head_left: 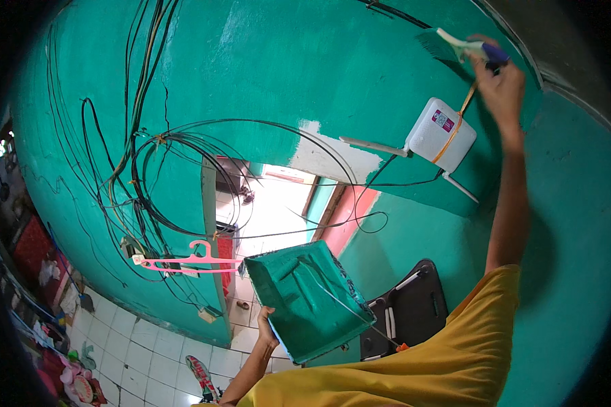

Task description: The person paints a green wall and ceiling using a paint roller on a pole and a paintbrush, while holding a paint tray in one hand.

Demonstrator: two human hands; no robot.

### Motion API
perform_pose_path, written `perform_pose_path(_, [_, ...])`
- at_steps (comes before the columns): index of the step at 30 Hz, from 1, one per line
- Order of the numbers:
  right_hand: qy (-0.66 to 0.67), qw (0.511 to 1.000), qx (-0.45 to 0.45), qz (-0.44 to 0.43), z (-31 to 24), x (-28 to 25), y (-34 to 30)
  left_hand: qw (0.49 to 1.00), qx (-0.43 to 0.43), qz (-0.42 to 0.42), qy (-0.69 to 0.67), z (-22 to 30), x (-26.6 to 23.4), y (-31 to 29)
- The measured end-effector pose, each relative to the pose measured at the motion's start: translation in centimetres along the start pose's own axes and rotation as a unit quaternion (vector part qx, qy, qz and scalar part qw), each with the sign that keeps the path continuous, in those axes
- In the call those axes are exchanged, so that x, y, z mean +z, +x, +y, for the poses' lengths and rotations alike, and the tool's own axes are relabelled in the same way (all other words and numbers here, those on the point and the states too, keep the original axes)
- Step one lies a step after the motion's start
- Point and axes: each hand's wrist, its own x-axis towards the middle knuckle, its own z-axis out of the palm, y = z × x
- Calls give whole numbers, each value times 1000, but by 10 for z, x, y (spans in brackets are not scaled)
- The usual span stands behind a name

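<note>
High at the upper right, my right hand [502,88] is closed around the handle of a paintbrush [456,45] with a pale and purple body. Its bristles are coated green and meet the green wall [251,74] near the ceiling edge, beside a black cable. Lower in the middle, my left hand [267,328] grips the edge of a paint tray [305,305]. Green paint covers the tray's inside, and a thin wire or rod lies across it. Most of my left fingers are hidden under the tray.
A white router [442,136] with antennas hangs by an orange strap below my right hand. Looped black cables [142,183] cover the left wall around a doorway [271,203]. A pink hanger [197,258] hangs left of the tray. A dark folding chair [417,305] stands behind it.
</note>
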Motion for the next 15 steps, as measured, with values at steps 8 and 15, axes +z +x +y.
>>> perform_pose_path(8, [-141, 959, -233, -80, -59, 41, -90, 1000, -7, -2, -7, 2, -1, 3])
perform_pose_path(15, [118, 967, 114, -196, -71, 40, -71, 1000, 14, -8, 2, 8, 6, -4])
